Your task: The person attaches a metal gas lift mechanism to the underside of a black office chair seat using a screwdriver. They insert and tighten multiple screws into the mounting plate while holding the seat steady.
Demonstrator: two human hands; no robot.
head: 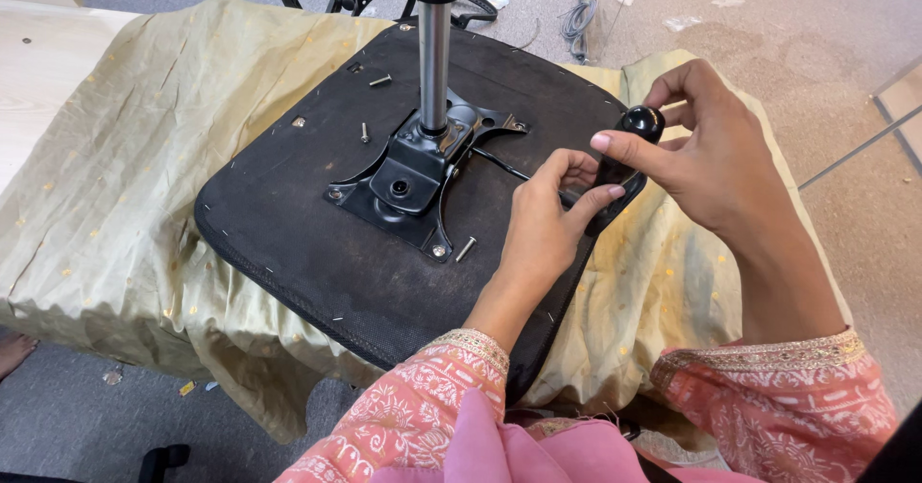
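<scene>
While the upturned chair seat [317, 243] lies flat on a cloth-draped surface [106, 185], its near edge overhangs toward the person, so a hard push on that edge could tip or slide it on the loose olive cloth [154, 108]. The gas-lift column [434, 60] stands upright in the black mounting plate [413, 171] at seat centre; leaning on it might rock the whole seat. Both hands grip the black lever handle [624, 161] at the seat's right edge: left hand [543, 233] with fingers closed round its lower end, right hand [711, 156] pinching the knob end with thumb and forefinger. Its thin rod [499, 164] runs back to the plate; twisting could bend it. Loose bolts [465, 249] [380, 80] [365, 132] lie unsecured on the seat, and a jolt could roll them off onto the floor [816, 32]
</scene>
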